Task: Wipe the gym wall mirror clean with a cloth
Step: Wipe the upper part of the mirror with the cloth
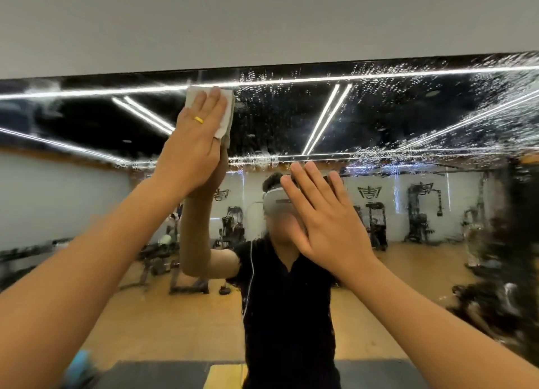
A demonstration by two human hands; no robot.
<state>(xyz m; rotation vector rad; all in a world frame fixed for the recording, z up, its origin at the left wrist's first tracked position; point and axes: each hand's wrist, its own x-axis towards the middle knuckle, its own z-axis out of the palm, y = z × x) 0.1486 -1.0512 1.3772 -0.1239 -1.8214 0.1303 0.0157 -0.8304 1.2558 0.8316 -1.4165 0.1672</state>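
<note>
Pressing the cloth (227,114) to the mirror (87,117) with straight fingers (217,102), the left hand (192,152) has unwiped droplets (379,102) to its right; the right hand (329,228) is spread, empty.

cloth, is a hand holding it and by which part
The left hand presses the cloth flat against the mirror, with straight fingers over the cloth's middle and no grip. The right hand holds nothing.

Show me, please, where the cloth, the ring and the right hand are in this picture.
cloth (228,113): head view, on the white strip at its right edge.
ring (199,119): head view, on the yellow band itself.
right hand (329,222): head view, on the middle of the back of the hand.
</note>
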